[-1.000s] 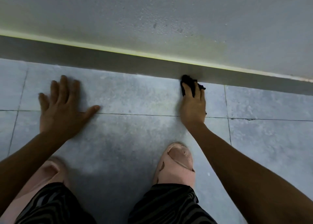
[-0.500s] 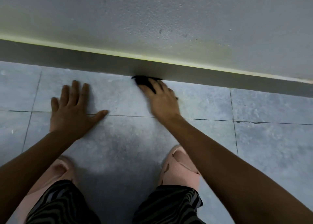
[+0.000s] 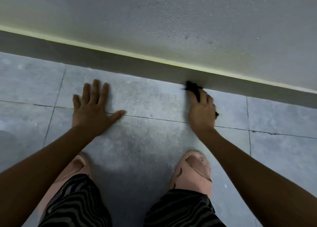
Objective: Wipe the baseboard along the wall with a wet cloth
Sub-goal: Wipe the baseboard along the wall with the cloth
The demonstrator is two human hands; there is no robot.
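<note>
A dark grey baseboard (image 3: 120, 62) runs along the foot of the wall, slanting down to the right, with a yellowish line along its top. My right hand (image 3: 202, 111) holds a small black cloth (image 3: 192, 87) against the baseboard's lower edge; the cloth sticks out past the fingertips and is motion-blurred. Most of the cloth is hidden under the hand. My left hand (image 3: 93, 110) lies flat on the floor tiles, fingers spread, well short of the baseboard.
The floor is grey tile (image 3: 145, 98) with thin grout lines. A rough pale wall (image 3: 171, 21) rises above the baseboard. My two feet in pink slippers (image 3: 193, 170) stand below the hands, and striped dark trousers fill the bottom edge.
My right hand swept the cloth left along the baseboard, then back to the right. My left hand stayed planted on the floor. The camera view shifted slightly.
</note>
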